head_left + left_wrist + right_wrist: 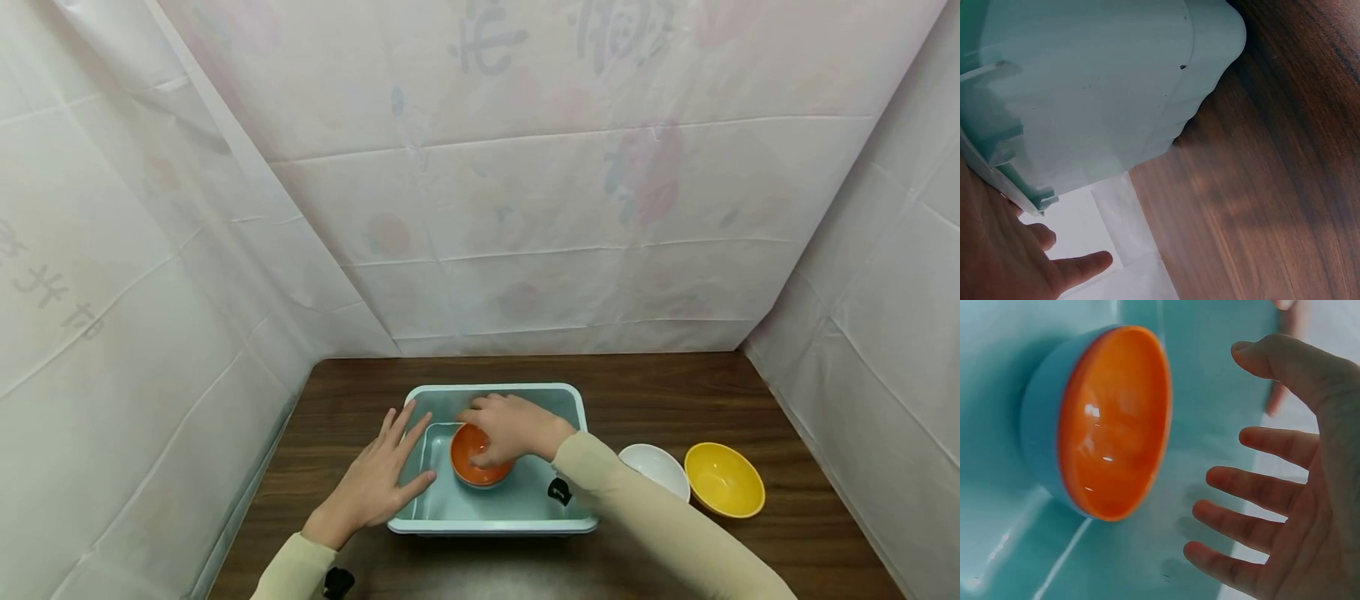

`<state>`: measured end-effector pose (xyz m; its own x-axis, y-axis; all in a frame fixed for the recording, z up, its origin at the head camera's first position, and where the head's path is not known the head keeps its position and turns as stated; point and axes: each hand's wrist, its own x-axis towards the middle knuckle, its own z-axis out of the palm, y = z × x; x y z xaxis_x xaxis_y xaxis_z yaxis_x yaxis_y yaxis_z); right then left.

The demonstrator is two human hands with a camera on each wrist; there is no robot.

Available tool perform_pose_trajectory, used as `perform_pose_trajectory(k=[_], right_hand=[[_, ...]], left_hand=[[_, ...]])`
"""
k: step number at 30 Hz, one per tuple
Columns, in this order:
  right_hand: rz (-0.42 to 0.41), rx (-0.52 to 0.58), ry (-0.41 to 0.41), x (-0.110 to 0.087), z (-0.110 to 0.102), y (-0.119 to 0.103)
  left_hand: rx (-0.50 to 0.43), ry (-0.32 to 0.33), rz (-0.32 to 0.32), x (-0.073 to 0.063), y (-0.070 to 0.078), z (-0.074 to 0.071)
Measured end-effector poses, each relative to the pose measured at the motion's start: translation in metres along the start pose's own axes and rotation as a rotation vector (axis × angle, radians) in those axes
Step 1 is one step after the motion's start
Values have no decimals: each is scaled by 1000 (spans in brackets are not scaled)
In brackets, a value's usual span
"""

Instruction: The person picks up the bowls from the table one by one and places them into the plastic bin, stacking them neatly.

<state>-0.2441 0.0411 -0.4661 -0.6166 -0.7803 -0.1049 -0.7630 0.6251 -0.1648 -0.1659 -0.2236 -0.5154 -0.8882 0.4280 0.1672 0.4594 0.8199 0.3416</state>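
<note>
An orange bowl (471, 460) sits inside a light blue-green plastic basin (517, 527); below its orange rim the outside shows blue in the right wrist view. My right hand (512, 427) hovers over this bowl. From the right wrist camera, its fingers (1254, 487) are spread and stand apart from the bowl (1119, 425), holding nothing. At the basin's left side is my left hand (377, 479), fingers extended and spread, overlapping the rim. The left wrist view shows that hand (1004, 244) right at the basin's rim, beside its outer wall (1097, 106).
To the right of the basin, a white bowl (656, 468) and a yellow bowl (723, 479) stand side by side on the dark wooden table (652, 387). The right forearm passes in front of the white one. Pale hanging sheets (525, 292) enclose the back and both sides.
</note>
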Motion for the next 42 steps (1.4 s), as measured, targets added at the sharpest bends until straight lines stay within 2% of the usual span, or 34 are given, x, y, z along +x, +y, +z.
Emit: perform_pose_trajectory(k=[8,13,21,34,42], right_hand=[[28,119,91,-21,-24,3],[46,149,145,-39,-30,4],[39,153,300,-76,-22,12],[147,167,463,-127,-27,18],[185,115,605,-165,-9,29]], left_hand=[[-9,6,5,0,-1,1],[-14,13,9,0,-1,2],[-25,34,24,-1,0,4],[-21,58,5,-1,-2,2],[-37,41,12,-3,-1,2]])
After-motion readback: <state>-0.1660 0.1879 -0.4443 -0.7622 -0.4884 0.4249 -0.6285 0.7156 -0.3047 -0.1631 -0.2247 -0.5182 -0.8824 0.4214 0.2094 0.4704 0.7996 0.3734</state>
